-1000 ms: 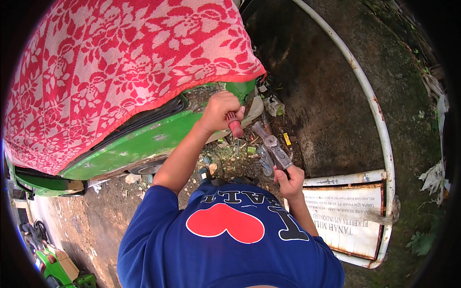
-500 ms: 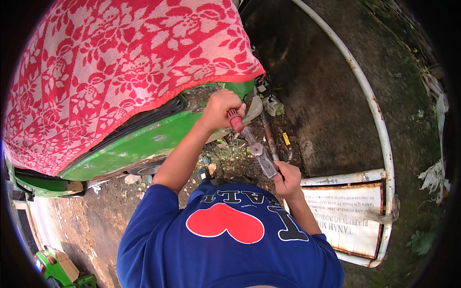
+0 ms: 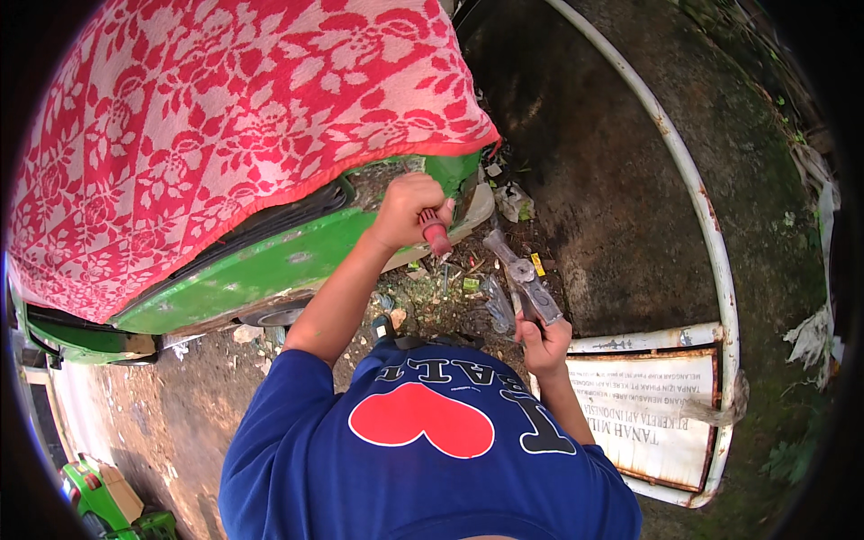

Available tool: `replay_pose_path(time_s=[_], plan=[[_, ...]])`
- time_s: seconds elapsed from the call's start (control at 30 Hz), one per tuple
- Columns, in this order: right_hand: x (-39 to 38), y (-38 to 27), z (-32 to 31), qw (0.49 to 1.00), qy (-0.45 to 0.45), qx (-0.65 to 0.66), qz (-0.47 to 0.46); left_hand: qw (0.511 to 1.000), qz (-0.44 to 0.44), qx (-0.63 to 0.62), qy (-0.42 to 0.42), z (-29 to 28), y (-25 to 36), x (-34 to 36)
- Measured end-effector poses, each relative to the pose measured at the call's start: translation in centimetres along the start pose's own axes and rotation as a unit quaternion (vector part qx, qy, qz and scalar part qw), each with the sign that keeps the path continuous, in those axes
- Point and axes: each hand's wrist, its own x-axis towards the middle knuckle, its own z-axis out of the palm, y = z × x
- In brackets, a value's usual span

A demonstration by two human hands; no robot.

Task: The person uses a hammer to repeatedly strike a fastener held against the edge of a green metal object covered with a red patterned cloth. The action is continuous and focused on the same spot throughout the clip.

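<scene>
My left hand [image 3: 405,209] is closed round a red-handled tool [image 3: 436,236]. The butt of the handle points back toward me, while its far end is hidden by my fist, so I cannot tell its exact kind. That fist is at the scuffed corner of a green car body [image 3: 252,267], where the paint is worn to a dull patch. Lower and to the right, my right hand [image 3: 545,344] grips a worn grey metal hammer [image 3: 524,272]. Its head is now apart from the red handle, with a gap between them. The hammer's shaft is mostly hidden under the head.
A red and pink floral blanket [image 3: 252,135] drapes over the car. On the right, a rusty white tubular frame [image 3: 670,135] carries a white sign panel [image 3: 648,405]. Litter and stones [image 3: 441,292] lie on the ground. A green toy vehicle [image 3: 108,499] stands at the lower left.
My right hand has swung the hammer right, away from the red handle it was against. My left hand has shifted slightly, with the handle now angled more toward me.
</scene>
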Motion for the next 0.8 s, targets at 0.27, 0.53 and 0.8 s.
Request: replay_pose_path(time_s=[0.27, 0.53, 0.8], plan=[[-0.10, 0.46, 0.14, 0.999, 0.007, -0.033, -0.018, 1.000, 0.005, 0.001, 0.000, -0.14, -0.13, 0.24], [0.22, 0.04, 0.15, 1.000, 0.000, -0.022, -0.003, 1.000, 0.009, 0.010, -0.003, -0.24, -0.05, 0.32], [-0.30, 0.40, 0.07, 0.999, 0.008, -0.024, -0.033, 1.000, 0.003, 0.011, -0.001, -0.07, -0.04, 0.42]])
